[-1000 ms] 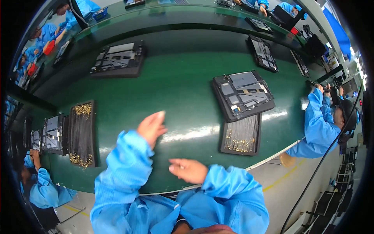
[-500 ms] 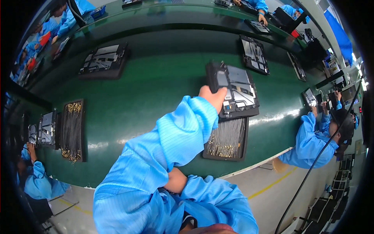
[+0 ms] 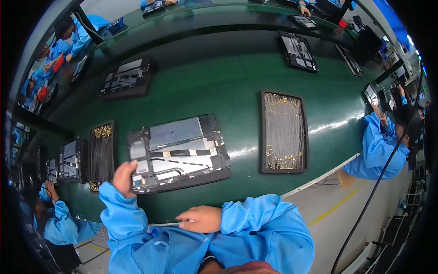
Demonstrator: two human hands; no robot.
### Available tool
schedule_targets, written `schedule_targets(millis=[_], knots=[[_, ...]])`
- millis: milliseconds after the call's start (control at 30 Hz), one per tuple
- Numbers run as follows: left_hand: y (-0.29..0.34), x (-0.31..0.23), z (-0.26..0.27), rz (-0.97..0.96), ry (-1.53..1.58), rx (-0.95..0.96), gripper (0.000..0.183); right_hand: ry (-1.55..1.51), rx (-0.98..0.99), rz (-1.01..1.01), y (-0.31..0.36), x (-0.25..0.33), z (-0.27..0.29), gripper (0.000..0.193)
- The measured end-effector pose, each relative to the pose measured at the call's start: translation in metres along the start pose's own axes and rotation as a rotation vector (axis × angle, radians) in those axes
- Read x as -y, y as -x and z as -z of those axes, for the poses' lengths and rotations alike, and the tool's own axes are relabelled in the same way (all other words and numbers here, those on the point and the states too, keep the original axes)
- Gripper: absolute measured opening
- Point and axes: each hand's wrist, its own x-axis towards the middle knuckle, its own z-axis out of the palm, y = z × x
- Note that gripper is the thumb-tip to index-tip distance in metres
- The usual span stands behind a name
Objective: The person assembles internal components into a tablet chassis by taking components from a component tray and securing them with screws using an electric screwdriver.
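Green worktop: near front edge, left hand grasps opened tablet by left end, thumb on top; right hand loosely curled at edge, contents unclear.

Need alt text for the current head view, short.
A person's left hand grips the near left corner of an opened tablet-like device at a green worktable, the right hand near the table's edge. Dark trays of thin, gold-ended cables lie on either side: left tray, right tray. Other workers in blue surround the table.
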Motion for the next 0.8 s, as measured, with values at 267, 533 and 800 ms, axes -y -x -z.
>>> schedule_targets(millis=[267, 533, 800], knots=[[-0.055, -0.013, 0.096, -0.659, -1.572, -0.881, 0.03, 0.068, 0.048, -0.008, -0.055, 0.006, -0.021, 0.04], [-0.053, -0.009, 0.117, -0.488, -1.247, -0.95, 0.028, -0.019, 0.01, -0.156, -0.071, 0.008, -0.02, 0.042], [-0.053, -0.009, 0.122, -0.309, -1.276, -0.862, 0.029, -0.023, -0.004, -0.18, -0.072, 0.008, -0.021, 0.042]])
